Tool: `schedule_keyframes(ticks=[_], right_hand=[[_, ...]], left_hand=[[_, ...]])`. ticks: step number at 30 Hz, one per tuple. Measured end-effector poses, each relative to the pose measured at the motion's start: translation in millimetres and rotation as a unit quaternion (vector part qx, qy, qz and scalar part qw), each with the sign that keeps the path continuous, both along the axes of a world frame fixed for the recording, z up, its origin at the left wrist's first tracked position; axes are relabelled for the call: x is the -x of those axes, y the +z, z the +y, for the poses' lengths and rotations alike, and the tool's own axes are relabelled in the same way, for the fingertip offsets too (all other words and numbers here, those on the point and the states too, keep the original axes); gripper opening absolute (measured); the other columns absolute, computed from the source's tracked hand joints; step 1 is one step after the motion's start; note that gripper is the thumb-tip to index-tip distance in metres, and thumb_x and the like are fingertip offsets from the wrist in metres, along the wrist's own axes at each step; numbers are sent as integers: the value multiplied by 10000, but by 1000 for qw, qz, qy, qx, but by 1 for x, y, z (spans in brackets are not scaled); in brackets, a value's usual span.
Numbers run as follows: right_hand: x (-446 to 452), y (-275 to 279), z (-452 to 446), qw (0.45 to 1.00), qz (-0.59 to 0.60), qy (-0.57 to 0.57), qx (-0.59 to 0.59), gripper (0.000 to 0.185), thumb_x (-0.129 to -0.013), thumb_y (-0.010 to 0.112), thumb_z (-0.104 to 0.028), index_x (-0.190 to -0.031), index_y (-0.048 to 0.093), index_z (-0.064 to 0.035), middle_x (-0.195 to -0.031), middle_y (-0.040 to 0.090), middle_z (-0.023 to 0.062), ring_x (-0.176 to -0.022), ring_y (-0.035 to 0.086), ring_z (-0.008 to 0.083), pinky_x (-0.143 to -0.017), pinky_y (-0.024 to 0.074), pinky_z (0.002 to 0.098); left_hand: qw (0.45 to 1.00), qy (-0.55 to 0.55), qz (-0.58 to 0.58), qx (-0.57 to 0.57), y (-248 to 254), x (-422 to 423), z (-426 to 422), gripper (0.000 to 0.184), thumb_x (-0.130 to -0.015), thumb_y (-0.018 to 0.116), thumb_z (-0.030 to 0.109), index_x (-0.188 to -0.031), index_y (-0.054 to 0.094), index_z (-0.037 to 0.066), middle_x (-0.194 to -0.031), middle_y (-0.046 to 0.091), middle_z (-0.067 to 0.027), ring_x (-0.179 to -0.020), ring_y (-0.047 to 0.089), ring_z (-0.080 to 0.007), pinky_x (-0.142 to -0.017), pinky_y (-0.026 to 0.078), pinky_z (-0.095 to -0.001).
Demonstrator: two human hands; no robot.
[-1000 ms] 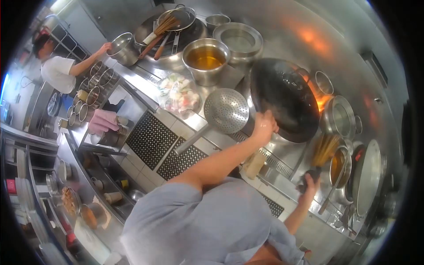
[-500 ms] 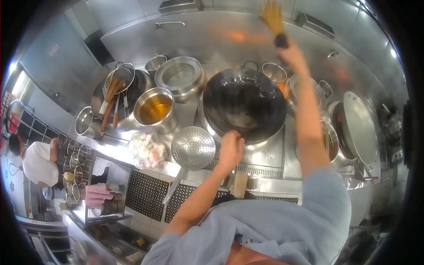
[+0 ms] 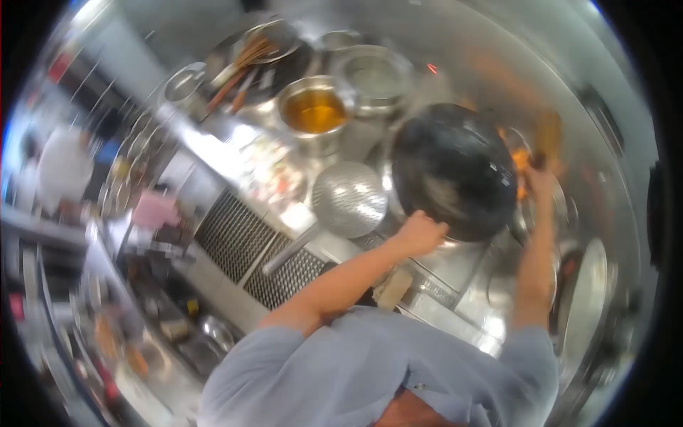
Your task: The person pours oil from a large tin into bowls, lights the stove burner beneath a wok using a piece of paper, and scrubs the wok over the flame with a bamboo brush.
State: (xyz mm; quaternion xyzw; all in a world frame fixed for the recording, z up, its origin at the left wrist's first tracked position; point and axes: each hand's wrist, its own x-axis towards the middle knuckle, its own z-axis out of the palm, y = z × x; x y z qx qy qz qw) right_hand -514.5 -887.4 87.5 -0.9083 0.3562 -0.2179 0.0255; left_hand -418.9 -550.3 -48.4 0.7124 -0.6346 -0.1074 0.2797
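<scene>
My left hand (image 3: 421, 233) is closed at the near edge of a large black wok (image 3: 445, 153). What its fingers grip there is hidden, probably the wok's rim or ear. The wok's inside looks wet and dark. My right hand (image 3: 542, 178) is wrapped round the dark handle of a yellowish wok brush (image 3: 548, 135), beyond the wok's right edge, with the bristles pointing away from me. Orange flame or glow (image 3: 521, 158) shows beside the brush and the wok. Near my left forearm lies a perforated strainer ladle (image 3: 349, 199).
A pot of amber oil (image 3: 313, 110) and a lidded-looking steel pot (image 3: 373, 78) stand left of the wok. A blurred bag of pale, reddish pieces (image 3: 270, 171) lies nearby. Another bamboo brush (image 3: 255, 51) rests at the far left. A large pale pan (image 3: 585, 306) leans at right. Another person (image 3: 64, 167) is at far left.
My right hand has come down from high over the back wall to beside the wok, still holding the brush. My left hand stays at the wok's near edge. The whole view has turned.
</scene>
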Motion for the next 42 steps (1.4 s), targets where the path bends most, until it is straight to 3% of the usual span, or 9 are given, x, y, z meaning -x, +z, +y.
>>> schedule_keyframes(ticks=[8, 10, 13, 18, 24, 29, 34, 36, 42], right_hand=[[6, -109, 130, 919, 221, 202, -255, 983, -617, 731, -340, -1494, 307, -212, -1307, 561, 224, -1153, 588, 355, -905, 509, 431], [27, -25, 89, 873, 387, 70, -290, 912, -642, 721, -331, -1464, 360, -170, -1267, 595, 209, -1126, 607, 333, -928, 493, 431], [38, 23, 25, 955, 201, -181, -121, 758, -661, 724, -269, -1374, 478, -189, -1008, 687, 197, -908, 677, 305, -770, 535, 400], [-10, -36, 4, 981, -126, -147, -11, 787, -703, 707, -295, -1411, 406, -129, -1045, 664, 229, -925, 667, 337, -804, 527, 420], [-29, -20, 178, 857, 239, 65, -451, 1014, -630, 713, -235, -1522, 231, -214, -1142, 634, 196, -1045, 623, 345, -853, 516, 465], [67, -20, 41, 837, 496, 149, -177, 1060, -577, 792, -329, -1495, 296, -139, -1269, 590, 208, -1116, 609, 307, -945, 478, 400], [15, -74, -2, 974, 20, -214, -73, 790, -686, 672, -294, -1414, 394, -164, -1062, 674, 194, -978, 658, 355, -817, 523, 453], [-8, -79, 73, 905, 340, -56, -250, 824, -664, 669, -249, -1431, 378, -166, -1106, 663, 199, -1025, 646, 346, -833, 527, 442], [33, -71, 88, 832, 409, 167, -336, 1089, -552, 755, -312, -1517, 264, -188, -1460, 425, 174, -1267, 483, 265, -1008, 410, 372]], left_hand=[[999, -14, -7, 44, 2, 1, -4, 139, -857, 618, 250, -857, 594, 113, -703, 647, -87, -742, 636, -272, -731, 405, -414], [999, -8, -29, 25, 4, 8, -4, 137, -852, 626, 245, -843, 590, 113, -675, 636, -74, -719, 631, -270, -712, 403, -412], [998, -11, -60, 17, 38, 20, 14, 134, -848, 634, 229, -812, 581, 111, -640, 616, -67, -688, 619, -283, -692, 401, -417], [995, -20, -32, 90, 25, 17, 18, 154, -850, 639, 239, -787, 584, 110, -656, 623, -65, -667, 617, -280, -671, 396, -416], [996, -23, -38, 73, -12, 9, -8, 159, -863, 633, 257, -828, 583, 111, -694, 649, -67, -693, 626, -278, -708, 403, -436], [998, -26, -30, 46, -8, 12, -8, 162, -886, 609, 267, -857, 590, 109, -753, 661, -60, -762, 631, -264, -735, 403, -437], [998, -19, -10, 60, -4, 15, -3, 159, -878, 612, 272, -850, 588, 118, -737, 657, -55, -764, 631, -258, -741, 402, -439], [998, -15, -12, 64, -2, 14, -4, 166, -880, 621, 277, -853, 597, 115, -732, 653, -63, -760, 630, -265, -744, 404, -439], [998, -15, -32, 55, -10, 14, 3, 164, -877, 630, 272, -847, 596, 114, -730, 654, -56, -750, 626, -261, -748, 405, -432]])
